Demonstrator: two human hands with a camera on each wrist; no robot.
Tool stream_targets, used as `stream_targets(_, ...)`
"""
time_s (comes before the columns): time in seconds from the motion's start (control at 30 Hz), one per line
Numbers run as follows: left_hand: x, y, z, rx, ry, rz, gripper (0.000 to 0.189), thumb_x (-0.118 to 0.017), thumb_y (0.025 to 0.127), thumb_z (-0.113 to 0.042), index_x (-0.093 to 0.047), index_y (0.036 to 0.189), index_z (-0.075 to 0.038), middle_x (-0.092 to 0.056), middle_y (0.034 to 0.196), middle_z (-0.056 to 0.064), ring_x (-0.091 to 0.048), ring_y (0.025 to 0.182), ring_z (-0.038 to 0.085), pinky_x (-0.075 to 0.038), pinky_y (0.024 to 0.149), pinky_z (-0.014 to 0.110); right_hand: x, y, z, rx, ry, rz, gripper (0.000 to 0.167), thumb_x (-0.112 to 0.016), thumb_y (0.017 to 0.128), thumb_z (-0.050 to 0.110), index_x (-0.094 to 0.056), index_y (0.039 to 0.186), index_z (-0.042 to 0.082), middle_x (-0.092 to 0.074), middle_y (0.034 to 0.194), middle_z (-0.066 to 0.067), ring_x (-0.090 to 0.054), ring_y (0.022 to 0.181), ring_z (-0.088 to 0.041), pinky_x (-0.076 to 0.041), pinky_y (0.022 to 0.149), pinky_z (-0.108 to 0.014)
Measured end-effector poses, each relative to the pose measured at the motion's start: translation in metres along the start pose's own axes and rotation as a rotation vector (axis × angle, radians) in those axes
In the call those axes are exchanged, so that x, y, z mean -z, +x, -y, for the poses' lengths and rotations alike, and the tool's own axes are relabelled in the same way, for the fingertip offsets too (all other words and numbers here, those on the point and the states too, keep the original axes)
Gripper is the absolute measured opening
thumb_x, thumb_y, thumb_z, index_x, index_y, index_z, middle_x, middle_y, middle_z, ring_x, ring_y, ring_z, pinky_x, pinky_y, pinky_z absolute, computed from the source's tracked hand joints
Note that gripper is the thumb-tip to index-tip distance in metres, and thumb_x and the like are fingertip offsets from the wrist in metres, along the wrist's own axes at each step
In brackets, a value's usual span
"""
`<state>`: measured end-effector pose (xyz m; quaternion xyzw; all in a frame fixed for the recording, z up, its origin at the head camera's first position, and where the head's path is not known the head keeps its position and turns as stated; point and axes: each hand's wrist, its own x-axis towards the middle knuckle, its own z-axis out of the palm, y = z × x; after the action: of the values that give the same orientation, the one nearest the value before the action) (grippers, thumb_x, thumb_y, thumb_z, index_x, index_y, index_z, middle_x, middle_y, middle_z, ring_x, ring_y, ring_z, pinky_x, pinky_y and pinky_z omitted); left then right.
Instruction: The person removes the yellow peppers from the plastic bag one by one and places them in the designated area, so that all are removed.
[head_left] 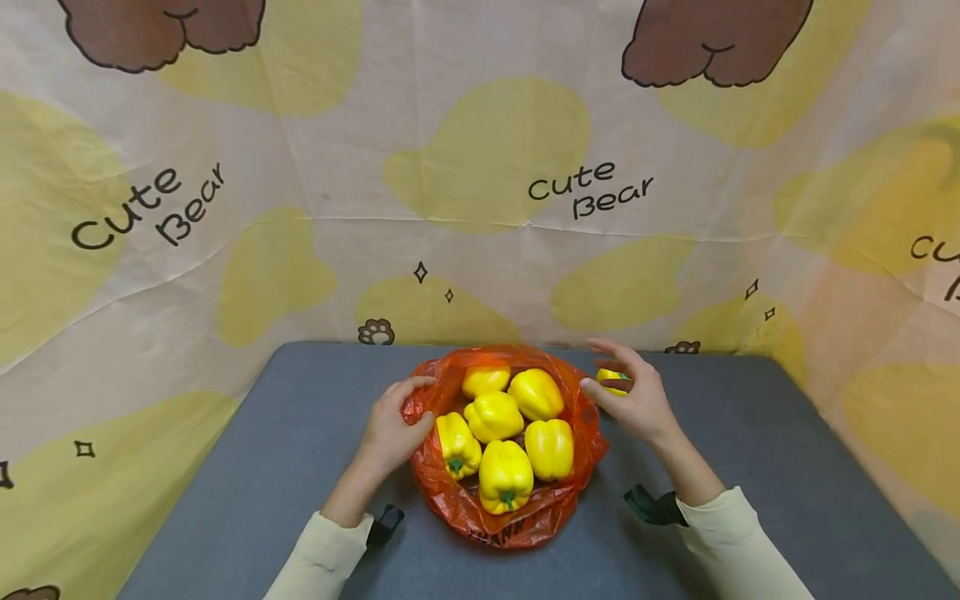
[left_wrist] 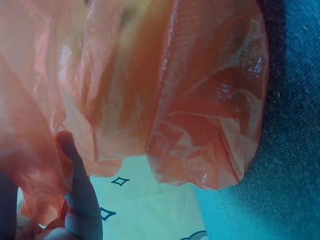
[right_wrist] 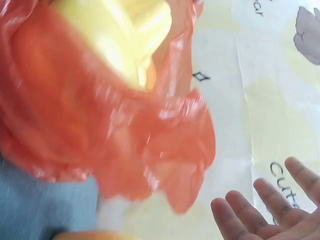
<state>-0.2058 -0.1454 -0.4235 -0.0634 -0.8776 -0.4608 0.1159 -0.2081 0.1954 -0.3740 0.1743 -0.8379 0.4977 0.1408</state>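
Observation:
A red plastic bag (head_left: pixel 510 533) sits with its mouth spread wide, several yellow bell peppers (head_left: pixel 506 477) lying inside. My left hand (head_left: pixel 393 425) is at the bag's left rim, where its fingers and thumb pinch the thin film; in the left wrist view a finger (left_wrist: pixel 82 200) presses against the crumpled plastic. On the other side, my right hand (head_left: pixel 637 396) is held at the bag's right rim with fingers spread and nothing in them. The right wrist view shows those fingers (right_wrist: pixel 245 215) apart from the plastic. Another yellow bell pepper (head_left: pixel 613 381) lies outside the bag, partly hidden behind the right hand.
Everything stands on a grey table (head_left: pixel 300 433). A printed cloth (head_left: pixel 480 167) with bear drawings hangs behind the table and along its sides. Dark straps (head_left: pixel 654 506) show at both wrists, beside the pale sleeve cuffs.

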Motion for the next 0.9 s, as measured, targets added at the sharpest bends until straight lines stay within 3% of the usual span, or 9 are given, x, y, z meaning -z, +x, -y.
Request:
stream_targets(0.3,-0.001,0.001,0.001,-0.005,-0.002,-0.007,0.045,-0.070,0.078,-0.007,-0.064,0.121,-0.019,-0.061,0.112,0.011,-0.060,0.095,0.026,-0.056,0.079,0.039,-0.023,0.003,0.013,0.050,0.058,0.083,0.051,-0.071,0.084,0.013,-0.055,0.133,0.018,-0.053,0.135,-0.012,-0.053,0.118,-0.041,-0.049,0.089,-0.056)
stream_targets(0.47,-0.002,0.000,0.002,0.005,-0.001,-0.004,0.045,-0.070,0.079,-0.007,-0.064,0.122,-0.020,-0.061,0.112,0.011,-0.060,0.095,0.026,-0.056,0.079,0.038,-0.034,0.004,0.018,0.096,0.037,0.096,0.052,-0.073,0.083,0.018,-0.056,0.131,0.021,-0.057,0.130,-0.008,-0.055,0.116,-0.034,-0.048,0.090,-0.056)
stream_targets(0.6,-0.002,0.000,0.003,0.008,-0.007,0.000,0.045,-0.069,0.079,-0.007,-0.063,0.122,-0.020,-0.061,0.111,0.010,-0.060,0.093,0.025,-0.056,0.077,0.037,-0.042,0.006,0.018,0.094,0.045,0.119,0.050,-0.073,0.083,0.023,-0.057,0.131,0.021,-0.057,0.131,-0.006,-0.055,0.116,-0.032,-0.047,0.090,-0.057)
stream_targets(0.9,-0.002,0.001,0.003,0.005,-0.012,-0.003,0.045,-0.069,0.079,-0.006,-0.064,0.122,-0.020,-0.061,0.110,0.011,-0.061,0.093,0.025,-0.057,0.076,0.037,-0.060,0.009,0.013,0.074,0.063,0.179,0.049,-0.072,0.085,0.024,-0.056,0.132,0.022,-0.055,0.134,-0.010,-0.054,0.116,-0.041,-0.047,0.090,-0.059)
